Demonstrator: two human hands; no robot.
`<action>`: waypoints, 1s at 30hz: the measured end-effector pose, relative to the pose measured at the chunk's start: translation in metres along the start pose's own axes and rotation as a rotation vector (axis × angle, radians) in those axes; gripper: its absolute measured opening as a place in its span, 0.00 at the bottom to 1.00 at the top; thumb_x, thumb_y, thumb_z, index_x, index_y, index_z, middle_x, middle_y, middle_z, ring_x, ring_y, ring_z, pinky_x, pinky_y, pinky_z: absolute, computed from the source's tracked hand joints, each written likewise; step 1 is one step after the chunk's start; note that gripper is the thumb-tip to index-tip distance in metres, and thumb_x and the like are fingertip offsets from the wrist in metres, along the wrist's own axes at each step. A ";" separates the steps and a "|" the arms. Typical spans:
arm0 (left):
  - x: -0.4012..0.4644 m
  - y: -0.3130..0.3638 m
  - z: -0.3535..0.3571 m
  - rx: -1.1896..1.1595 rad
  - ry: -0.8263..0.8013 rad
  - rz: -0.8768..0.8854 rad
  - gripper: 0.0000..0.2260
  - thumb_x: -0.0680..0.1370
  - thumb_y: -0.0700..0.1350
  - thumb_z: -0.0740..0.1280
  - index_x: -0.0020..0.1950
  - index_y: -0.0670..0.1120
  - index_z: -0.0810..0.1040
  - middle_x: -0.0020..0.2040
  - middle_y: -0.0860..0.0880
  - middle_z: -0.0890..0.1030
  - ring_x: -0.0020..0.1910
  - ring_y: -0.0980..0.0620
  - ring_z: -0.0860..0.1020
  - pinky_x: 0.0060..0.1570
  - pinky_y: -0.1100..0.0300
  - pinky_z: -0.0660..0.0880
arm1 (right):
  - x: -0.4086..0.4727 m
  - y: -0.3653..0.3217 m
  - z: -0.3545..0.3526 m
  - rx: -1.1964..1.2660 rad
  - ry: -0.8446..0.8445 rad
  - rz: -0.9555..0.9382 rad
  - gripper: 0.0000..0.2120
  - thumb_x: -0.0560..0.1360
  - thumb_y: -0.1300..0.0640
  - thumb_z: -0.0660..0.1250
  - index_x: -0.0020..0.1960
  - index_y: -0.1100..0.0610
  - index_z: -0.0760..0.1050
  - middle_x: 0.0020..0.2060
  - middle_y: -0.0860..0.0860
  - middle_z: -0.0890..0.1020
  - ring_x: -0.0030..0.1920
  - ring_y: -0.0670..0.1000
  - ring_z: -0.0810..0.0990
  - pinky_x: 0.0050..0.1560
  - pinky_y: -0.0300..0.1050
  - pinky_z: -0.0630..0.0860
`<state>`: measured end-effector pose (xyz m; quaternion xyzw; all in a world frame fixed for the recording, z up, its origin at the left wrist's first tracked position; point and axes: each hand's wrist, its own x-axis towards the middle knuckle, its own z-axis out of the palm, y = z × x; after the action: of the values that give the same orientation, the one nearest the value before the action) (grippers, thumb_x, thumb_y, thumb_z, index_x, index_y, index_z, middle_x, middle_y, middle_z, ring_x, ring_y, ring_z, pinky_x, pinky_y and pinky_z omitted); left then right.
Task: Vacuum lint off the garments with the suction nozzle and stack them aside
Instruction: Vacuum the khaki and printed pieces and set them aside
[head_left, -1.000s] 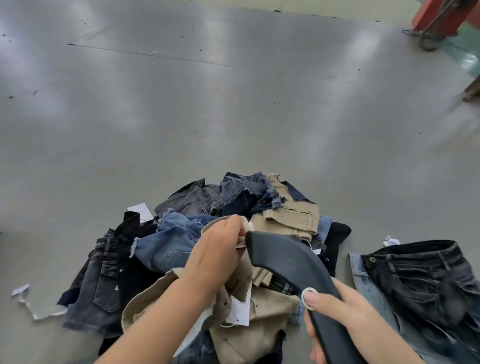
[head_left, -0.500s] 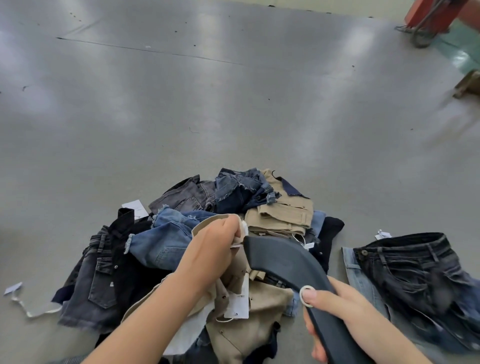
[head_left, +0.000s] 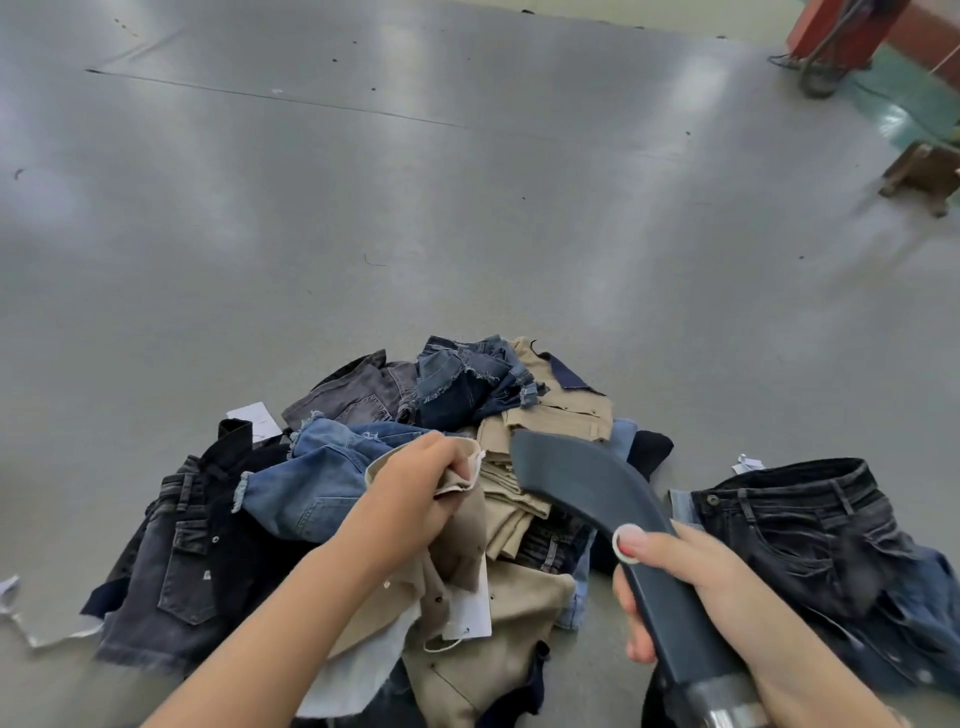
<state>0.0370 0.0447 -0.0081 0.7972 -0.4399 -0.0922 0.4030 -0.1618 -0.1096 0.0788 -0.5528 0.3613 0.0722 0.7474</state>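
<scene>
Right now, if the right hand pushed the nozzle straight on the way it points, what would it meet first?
Probably the folded beige garment on the pile: the right hand aims the suction nozzle up and left, its mouth right beside that cloth. Depth is unclear from this single view.

**Grey shop floor, far edge green**

Smooth grey surface (head_left: 467, 208) fills most of view, w/ soft streaky light reflections, small dark specks and a thin dark seam line (head_left: 270, 96) across upper left. Top right: red post base (head_left: 852, 31) w/ cables, green floor strip (head_left: 904, 98), wooden stool (head_left: 922, 174) at right edge.
</scene>
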 end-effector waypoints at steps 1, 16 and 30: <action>0.000 -0.002 0.000 -0.021 -0.008 -0.032 0.13 0.71 0.34 0.72 0.38 0.49 0.72 0.40 0.56 0.77 0.42 0.63 0.74 0.42 0.72 0.67 | -0.003 0.003 0.002 0.003 -0.034 0.005 0.18 0.64 0.55 0.73 0.45 0.63 0.70 0.29 0.62 0.76 0.21 0.57 0.74 0.26 0.47 0.74; -0.003 -0.001 -0.002 -0.147 0.048 -0.073 0.21 0.69 0.27 0.70 0.34 0.53 0.71 0.40 0.67 0.82 0.48 0.67 0.81 0.44 0.68 0.77 | 0.013 0.005 -0.002 0.143 0.079 0.110 0.16 0.65 0.53 0.72 0.43 0.63 0.71 0.28 0.59 0.77 0.21 0.56 0.75 0.25 0.44 0.75; -0.005 0.001 0.001 -0.131 0.002 0.011 0.15 0.63 0.20 0.65 0.36 0.40 0.73 0.45 0.59 0.82 0.51 0.68 0.79 0.45 0.67 0.77 | 0.024 0.002 0.002 0.208 0.115 0.177 0.11 0.70 0.57 0.70 0.41 0.64 0.72 0.28 0.59 0.76 0.21 0.55 0.72 0.24 0.43 0.74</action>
<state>0.0323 0.0479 -0.0094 0.7668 -0.4370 -0.1176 0.4553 -0.1441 -0.1140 0.0624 -0.4419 0.4564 0.0680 0.7693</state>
